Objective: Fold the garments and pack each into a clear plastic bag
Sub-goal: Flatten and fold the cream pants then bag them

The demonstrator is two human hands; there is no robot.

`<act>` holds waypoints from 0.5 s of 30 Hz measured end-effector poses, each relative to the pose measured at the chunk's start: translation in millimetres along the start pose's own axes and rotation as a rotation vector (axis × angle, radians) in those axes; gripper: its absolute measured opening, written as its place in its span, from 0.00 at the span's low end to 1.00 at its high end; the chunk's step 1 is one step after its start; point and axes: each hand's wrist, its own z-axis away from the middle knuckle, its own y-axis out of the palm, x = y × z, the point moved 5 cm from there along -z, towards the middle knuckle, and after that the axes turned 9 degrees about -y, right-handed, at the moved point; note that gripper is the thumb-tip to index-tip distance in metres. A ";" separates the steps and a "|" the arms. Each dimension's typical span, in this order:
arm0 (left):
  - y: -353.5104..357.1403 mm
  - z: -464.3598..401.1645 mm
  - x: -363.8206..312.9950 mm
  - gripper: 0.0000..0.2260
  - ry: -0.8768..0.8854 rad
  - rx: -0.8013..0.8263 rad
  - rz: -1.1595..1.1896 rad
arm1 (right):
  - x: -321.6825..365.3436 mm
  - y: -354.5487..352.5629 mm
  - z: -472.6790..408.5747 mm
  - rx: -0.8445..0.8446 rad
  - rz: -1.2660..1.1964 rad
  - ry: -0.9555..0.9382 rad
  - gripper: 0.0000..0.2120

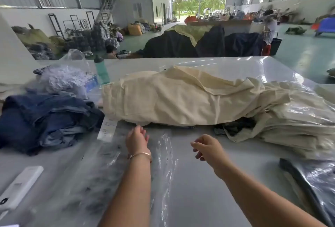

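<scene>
A cream garment (181, 96) lies spread in a heap across the middle of the grey table (199, 181). My left hand (136, 138) reaches toward its near edge with loosely curled fingers and holds nothing; a bangle sits on the wrist. My right hand (206, 147) hovers over the table to the right, fingers loosely curled, empty. Clear plastic bags (165, 163) lie flat on the table under and between my forearms. To the right sits a stack of cream garments in plastic bags (297, 118).
A pile of blue denim garments (45, 118) lies at the left, with crumpled plastic (63, 80) and a teal bottle (101, 70) behind it. A white device (20, 187) lies at the near left. A dark bagged garment (311, 181) is at the near right. A paper tag (107, 129) lies beside the denim.
</scene>
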 end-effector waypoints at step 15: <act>133.8 -52.6 -62.7 0.07 0.020 0.292 -0.075 | -77.2 -23.5 -109.9 -0.144 -0.344 0.293 0.14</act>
